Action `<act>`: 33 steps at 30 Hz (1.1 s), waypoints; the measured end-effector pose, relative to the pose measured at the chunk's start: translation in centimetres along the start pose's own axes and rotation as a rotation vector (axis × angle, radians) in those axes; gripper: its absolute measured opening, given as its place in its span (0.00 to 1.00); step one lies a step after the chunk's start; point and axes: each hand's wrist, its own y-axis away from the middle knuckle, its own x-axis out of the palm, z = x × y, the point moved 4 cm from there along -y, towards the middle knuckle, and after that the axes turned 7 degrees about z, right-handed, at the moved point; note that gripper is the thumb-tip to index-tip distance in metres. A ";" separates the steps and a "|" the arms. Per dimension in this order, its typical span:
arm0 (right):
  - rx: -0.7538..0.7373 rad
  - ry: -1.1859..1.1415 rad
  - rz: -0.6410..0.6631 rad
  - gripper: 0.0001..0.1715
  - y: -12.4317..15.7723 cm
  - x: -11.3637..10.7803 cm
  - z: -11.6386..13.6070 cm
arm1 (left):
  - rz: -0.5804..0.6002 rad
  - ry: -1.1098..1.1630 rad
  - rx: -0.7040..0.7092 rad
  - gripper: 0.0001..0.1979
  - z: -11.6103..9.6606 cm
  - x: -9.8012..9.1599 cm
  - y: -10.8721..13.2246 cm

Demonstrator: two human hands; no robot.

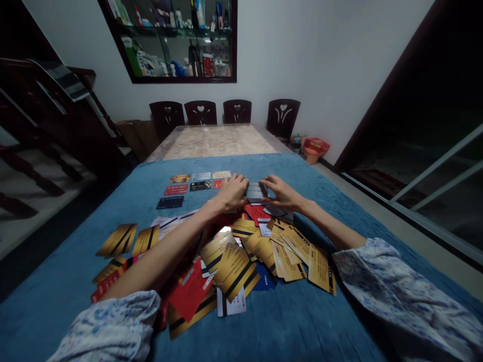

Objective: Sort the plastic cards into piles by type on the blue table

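Between my two hands is a small stack of silver-grey cards (257,191), beyond the far side of a loose heap. My left hand (234,193) has curled fingers against the stack's left edge. From the other side, my right hand (282,193) grips the right edge between thumb and fingers. Gold cards (236,271) with dark stripes overlap below my hands, mixed with red cards (190,289) and a few white ones (232,302). To the left, rows of single cards lie face up, among them a dark blue card (170,202) and a black card (200,186). My left forearm hides part of the heap.
A blue cloth (302,322) covers the near part of the table, with marble-patterned tabletop (219,141) beyond it. Several dark chairs (284,116) stand at the far end. Gold cards (119,239) lie left of my left forearm. A glass-shelved cabinet (184,80) is in the wall.
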 end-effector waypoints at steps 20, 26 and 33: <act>-0.076 0.037 0.197 0.21 -9.8 2.0 2.5 | 0.016 -0.089 -0.112 0.16 7.3 -1.2 2.9; -0.079 0.034 0.249 0.14 -13.2 2.7 3.6 | 0.047 -0.143 -0.169 0.17 10.4 -1.2 3.7; -0.027 0.039 0.273 0.15 -16.5 4.1 4.3 | 0.050 -0.106 -0.209 0.18 13.8 -1.3 3.9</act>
